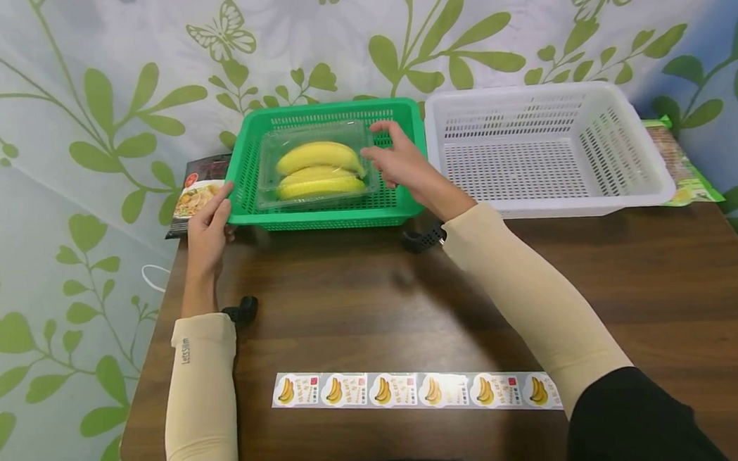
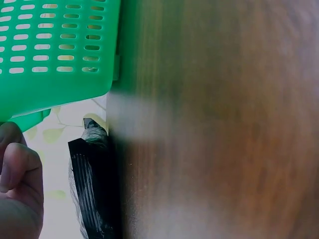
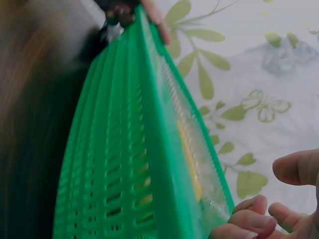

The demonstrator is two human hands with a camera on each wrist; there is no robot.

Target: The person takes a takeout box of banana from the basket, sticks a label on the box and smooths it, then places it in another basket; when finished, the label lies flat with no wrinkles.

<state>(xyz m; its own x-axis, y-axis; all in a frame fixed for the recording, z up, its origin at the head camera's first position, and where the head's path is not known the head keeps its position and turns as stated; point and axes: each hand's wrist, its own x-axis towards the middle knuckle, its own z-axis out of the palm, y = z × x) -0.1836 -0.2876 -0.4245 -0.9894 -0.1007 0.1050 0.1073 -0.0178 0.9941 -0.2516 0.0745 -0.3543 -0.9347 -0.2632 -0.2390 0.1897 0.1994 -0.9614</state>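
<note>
A clear plastic box (image 1: 316, 198) with several yellow bananas (image 1: 317, 171) lies inside the green basket (image 1: 336, 217). My left hand (image 1: 207, 230) holds the basket's left rim near its front corner; in the left wrist view, this hand (image 2: 22, 172) has its fingers bent under the green rim. Over the basket's right side, my right hand (image 1: 399, 159) hovers at the box's right edge with index finger and thumb spread apart. The right wrist view shows the right hand (image 3: 279, 214) with fingers loosely bent and a gap to the thumb; nothing is held there.
Right of the green basket stands a white basket (image 1: 552, 209). A dark food packet (image 1: 198, 191) lies left, a green-yellow packet (image 1: 678, 162) far right. Across the wooden table's (image 1: 347, 295) front runs a strip of banana stickers (image 1: 404, 390). A leaf-patterned cloth (image 1: 143, 61) hangs behind.
</note>
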